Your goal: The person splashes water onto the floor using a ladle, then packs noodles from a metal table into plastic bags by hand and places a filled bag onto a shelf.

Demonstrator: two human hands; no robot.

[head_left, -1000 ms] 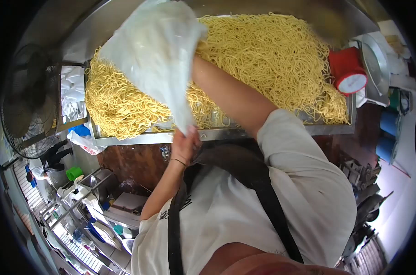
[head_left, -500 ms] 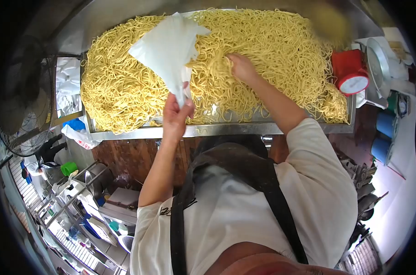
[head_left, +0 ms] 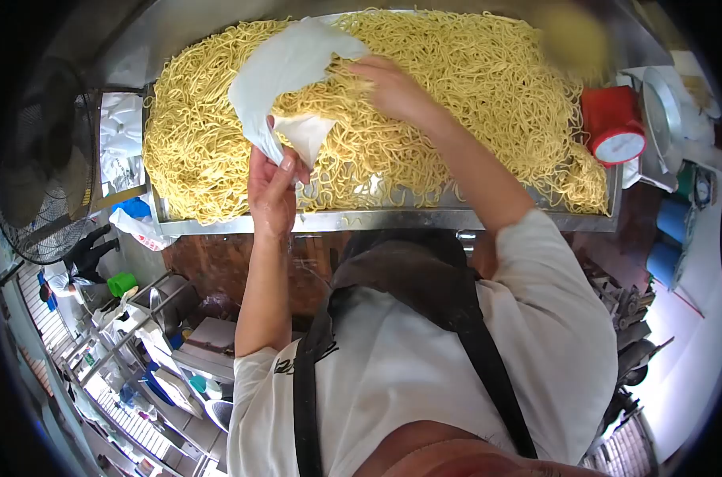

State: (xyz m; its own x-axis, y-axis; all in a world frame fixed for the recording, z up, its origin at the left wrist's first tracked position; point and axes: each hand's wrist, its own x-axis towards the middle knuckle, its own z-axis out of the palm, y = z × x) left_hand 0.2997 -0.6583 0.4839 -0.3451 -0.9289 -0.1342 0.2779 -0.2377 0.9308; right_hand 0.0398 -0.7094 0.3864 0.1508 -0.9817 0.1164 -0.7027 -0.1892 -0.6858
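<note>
Yellow noodles [head_left: 472,95] lie in a thick layer across a wide metal tray [head_left: 425,220]. My left hand [head_left: 275,191] is closed on the bottom edge of a white plastic bag [head_left: 269,67], thumb on top, above the tray's near left part. The bag gapes open toward the right. At its opening is my right hand [head_left: 393,91], fingers curled over a bunch of noodles that hangs at the bag's mouth; its fingertips are partly hidden.
A red scale [head_left: 611,111] with a round white dial stands right of the tray. To the left are a standing fan [head_left: 43,167] and white plastic bags [head_left: 121,131]. A blurred yellow shape [head_left: 574,41] is at the upper right. Blue containers [head_left: 669,219] stand lower right.
My right hand has moved up and left from the noodle layer to the bag with a bunch of noodles. My left hand has shifted left and slightly down, and the bag has spread open.
</note>
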